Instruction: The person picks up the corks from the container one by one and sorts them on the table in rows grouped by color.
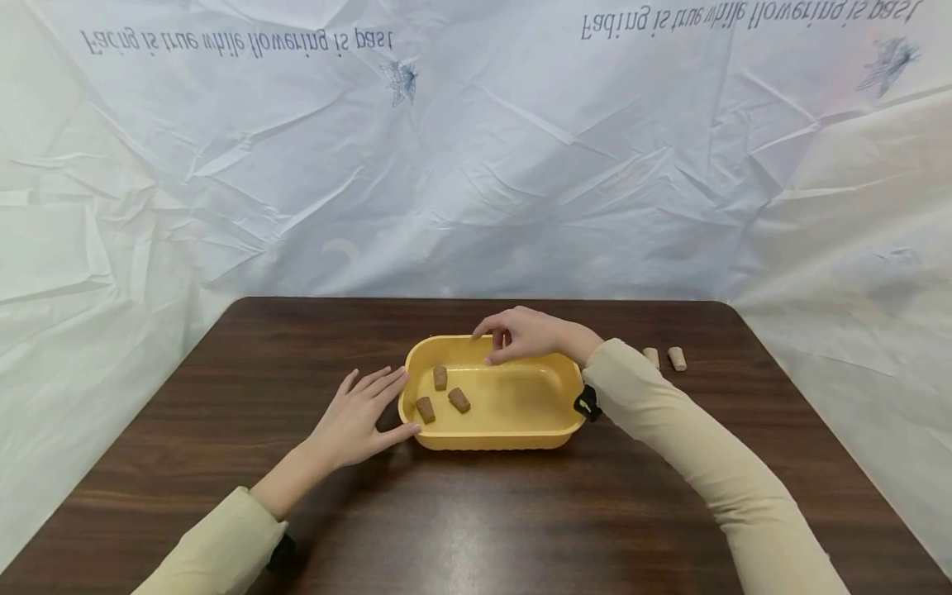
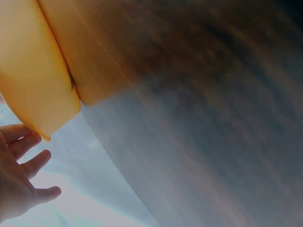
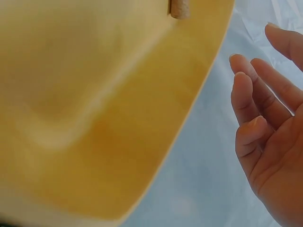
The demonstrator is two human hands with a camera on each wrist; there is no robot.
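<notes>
A yellow plastic basin (image 1: pixel 521 442) lies lengthwise across the table. Inside it, toward its left end, are three brown corks (image 1: pixel 459 401). My left hand (image 1: pixel 363 421) has its fingers spread and touches the basin's left end. Over the basin's far side hovers my right hand (image 1: pixel 524 335), fingers loosely bent and nothing between them. In the right wrist view that hand (image 3: pixel 274 127) shows a bare palm beside the basin wall, and one cork (image 3: pixel 180 8) is partly visible. The left wrist view shows fingertips of the left hand (image 2: pixel 19 175) at the basin's rim.
Two paler corks (image 1: pixel 676 359) lie on the dark wooden table (image 1: pixel 476 521) to the right, beyond the right forearm, which partly covers one. A black wrist strap (image 1: pixel 587 403) shows under the right sleeve. A white printed sheet (image 1: pixel 461 182) hangs behind the table.
</notes>
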